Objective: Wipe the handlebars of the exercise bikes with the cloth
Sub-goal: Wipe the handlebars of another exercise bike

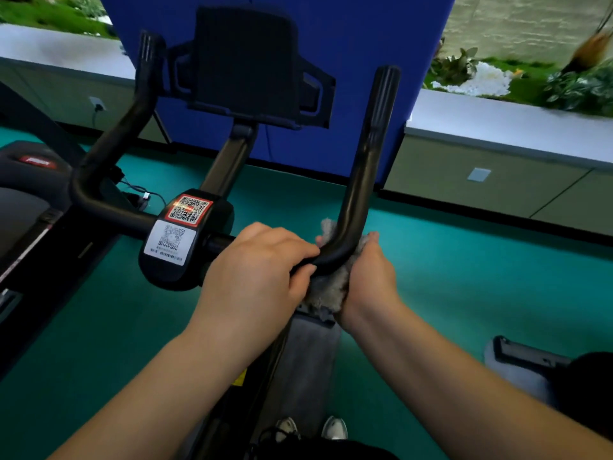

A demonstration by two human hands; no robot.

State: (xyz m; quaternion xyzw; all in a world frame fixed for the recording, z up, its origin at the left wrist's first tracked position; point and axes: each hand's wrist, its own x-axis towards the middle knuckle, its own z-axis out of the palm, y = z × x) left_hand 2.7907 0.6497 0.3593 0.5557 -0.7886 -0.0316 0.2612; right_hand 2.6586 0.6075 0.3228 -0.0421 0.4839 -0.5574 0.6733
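Head view, one frame. The black handlebar (356,180) of the exercise bike is seen from the rider's side; its right arm rises toward 12 o'clock from a bend near frame centre.

The grey fluffy cloth (326,287) is wrapped under and around that bend, touching the bar; a tuft shows above the bar at the inner side of the bend.

The right hand (371,280) is clenched on the cloth from the 3 o'clock side, pressing it against the underside of the bend. The thumb tip is seen at the outer edge of the bar.

The left hand (258,273) is laid over the horizontal bar just at 9 o'clock of the bend, its fingers (305,252) curled over the bar and touching the cloth's edge; whether the cloth is also pinched by them cannot be told.

The centre clamp housing (185,240), bearing two QR labels, is located at 9 o'clock of the left hand. The black tablet holder (245,64) is mounted toward 12 o'clock, in front of a blue panel (331,34). Green floor (464,267) is seen below.
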